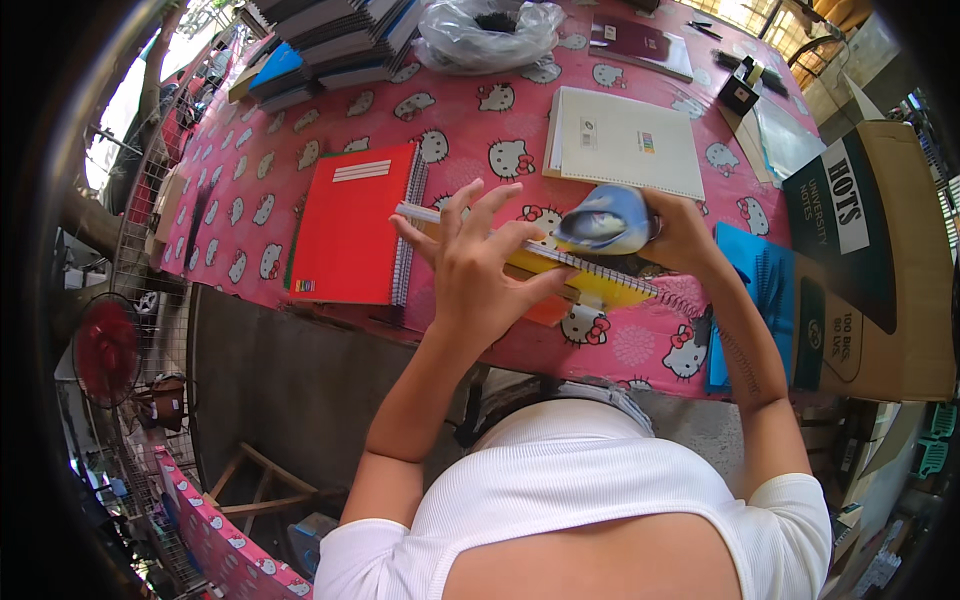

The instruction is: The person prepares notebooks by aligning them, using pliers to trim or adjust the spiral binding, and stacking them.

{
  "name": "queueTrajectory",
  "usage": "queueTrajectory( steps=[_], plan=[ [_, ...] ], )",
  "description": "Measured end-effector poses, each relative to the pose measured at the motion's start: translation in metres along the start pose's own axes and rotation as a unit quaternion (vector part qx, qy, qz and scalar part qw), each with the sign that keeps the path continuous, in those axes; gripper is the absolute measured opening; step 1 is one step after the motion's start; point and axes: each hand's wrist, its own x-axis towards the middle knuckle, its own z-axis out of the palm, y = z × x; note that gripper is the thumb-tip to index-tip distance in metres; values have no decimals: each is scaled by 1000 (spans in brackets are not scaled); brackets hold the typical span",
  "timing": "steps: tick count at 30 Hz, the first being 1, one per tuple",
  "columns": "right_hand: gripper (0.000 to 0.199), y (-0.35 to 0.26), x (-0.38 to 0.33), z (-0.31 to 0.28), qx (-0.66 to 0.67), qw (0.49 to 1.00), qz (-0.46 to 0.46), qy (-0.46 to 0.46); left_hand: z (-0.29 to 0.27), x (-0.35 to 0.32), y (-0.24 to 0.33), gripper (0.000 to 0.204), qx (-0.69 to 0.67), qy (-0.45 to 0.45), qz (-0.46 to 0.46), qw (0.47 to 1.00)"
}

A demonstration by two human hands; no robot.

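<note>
A yellow-covered notebook [625, 288] stands tilted on its edge near the table's front, its spine up. A thin spiral wire [680, 303] runs along the spine and sticks out past its right end towards my right forearm. My left hand [478, 255] spans the spine, thumb on the near side and fingers spread on the far side, gripping it. Close above the spine, my right hand [672, 228] holds a rounded blue object [608, 220] with some yellow and a pale hollow; its kind is unclear. Part of the notebook is hidden behind my left hand.
Left lies a red spiral notebook [352, 225]; beyond the hands, a white one [630, 140]. Blue covers [735, 300] lie beside a cardboard box [880, 270] at right. Stacked notebooks [335, 45], a plastic bag [485, 45] and a black holder [738, 92] stand farther back.
</note>
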Motion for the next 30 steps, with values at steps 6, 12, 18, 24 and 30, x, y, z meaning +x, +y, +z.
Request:
queueTrajectory(
  steps=[6,12,18,24,30],
  plan=[
    [41,-12,12,5,13,999,23,-20,-3,4,-16,35,28,11,-34,999],
    [47,-22,19,12,255,964,9,-71,-6,10,-41,38,-77,27,-3,997],
    [50,-36,48,26,77,993,4,-85,-14,11,-52,39,-69,47,-16,996],
    [60,-52,61,34,116,987,38,-109,-17,7,-65,44,-123,103,-69,985],
    [48,-56,75,47,260,962,-84,-26,-8,0,-91,43,-206,64,-94,972]
  ],
)
